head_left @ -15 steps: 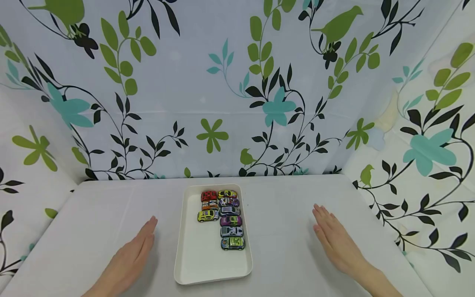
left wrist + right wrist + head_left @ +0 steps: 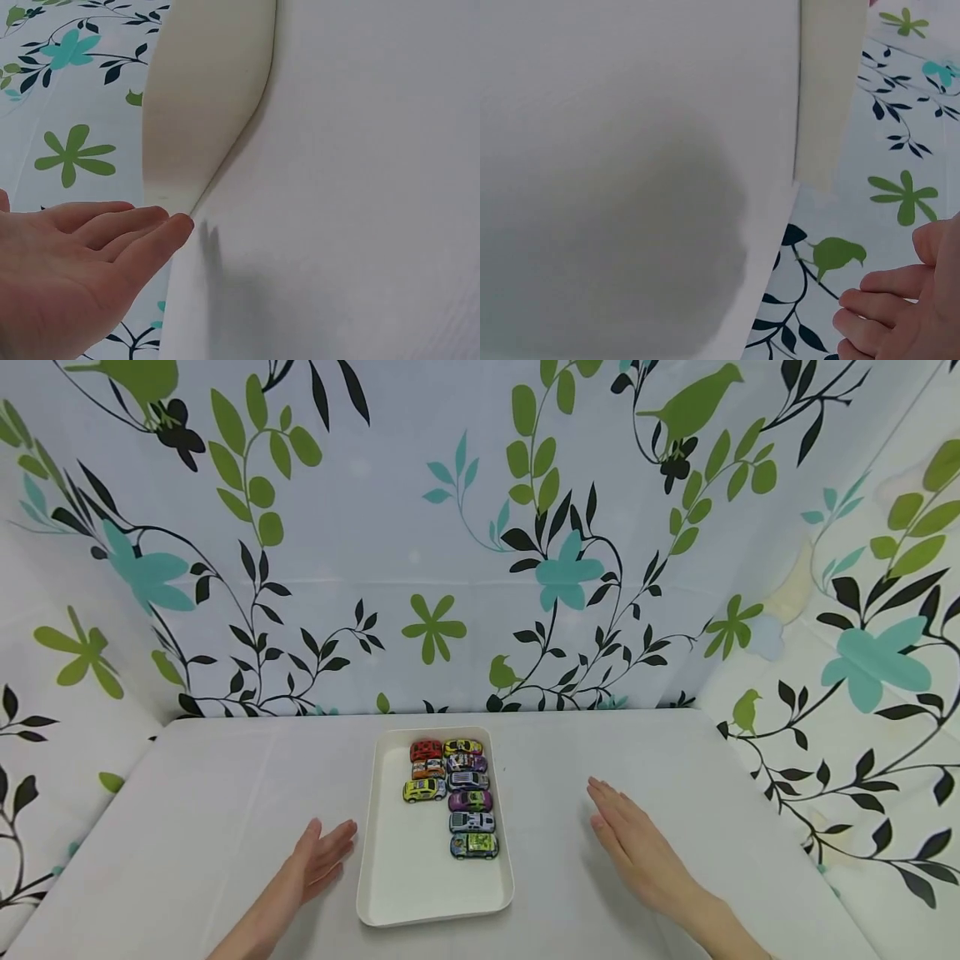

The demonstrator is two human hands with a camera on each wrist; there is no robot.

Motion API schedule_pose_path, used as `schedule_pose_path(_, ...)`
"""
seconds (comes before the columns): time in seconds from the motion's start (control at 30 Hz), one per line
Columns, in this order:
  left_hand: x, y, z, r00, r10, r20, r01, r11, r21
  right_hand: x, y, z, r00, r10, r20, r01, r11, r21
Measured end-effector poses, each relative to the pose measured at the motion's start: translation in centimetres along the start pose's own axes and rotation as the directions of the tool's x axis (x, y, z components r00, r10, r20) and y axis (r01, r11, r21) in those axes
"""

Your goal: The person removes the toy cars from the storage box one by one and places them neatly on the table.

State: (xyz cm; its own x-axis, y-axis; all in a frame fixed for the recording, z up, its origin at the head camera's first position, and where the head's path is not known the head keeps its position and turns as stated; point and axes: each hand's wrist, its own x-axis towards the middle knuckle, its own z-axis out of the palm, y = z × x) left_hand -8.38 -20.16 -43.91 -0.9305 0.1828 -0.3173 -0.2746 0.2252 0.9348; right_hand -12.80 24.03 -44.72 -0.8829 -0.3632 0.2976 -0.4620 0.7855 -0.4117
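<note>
A white rectangular tray [image 2: 405, 877] holds several small toy cars in two columns. A red car [image 2: 426, 749], an orange-and-white car [image 2: 428, 768] and a yellow car [image 2: 424, 790] form the shorter left column. The right column runs from another yellow car [image 2: 462, 747] down past a purple car [image 2: 470, 801] and a silver car [image 2: 472, 822] to a green-and-blue car [image 2: 474, 845]. Just left of the tray is my left hand [image 2: 311, 868], fingers extended, palm facing inward, holding nothing. My right hand [image 2: 641, 852] hovers farther off to the tray's right, fingers straight and bare.
The tray stands on a white-covered table [image 2: 570, 893]. Behind and at both sides hangs a cloth [image 2: 360, 527] printed with leaves, birds and flowers. A cream-coloured band [image 2: 210, 97] shows in the left wrist view, and a similar strip [image 2: 829, 90] in the right.
My left hand has moved right toward the tray and turned, its fingers spreading a little. The right hand has come left, nearer the tray. The cars keep their places.
</note>
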Motion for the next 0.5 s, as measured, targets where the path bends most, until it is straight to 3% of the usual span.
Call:
schedule_pose_path(0.23, 0.6, -1.0, 0.8, 1.0, -0.003, 0.022, 0.006, 0.993, -0.117, 0.6, -1.8, 1.2, 1.0, 0.007, 0.024, -0.008, 0.998, 0.056)
schedule_pose_path(0.37, 1.1, -1.8, 1.2, 0.999, -0.014, -0.037, 0.01, 0.994, -0.106, 1.1, -2.6, 1.9, 0.999, 0.031, 0.044, -0.035, 0.994, 0.106)
schedule_pose_path(0.5, 1.5, -3.0, 1.4, 0.997, 0.051, -0.05, -0.057, 0.99, -0.126, 1.8, -3.5, 2.6, 0.996, 0.055, 0.065, -0.064, 0.988, 0.144)
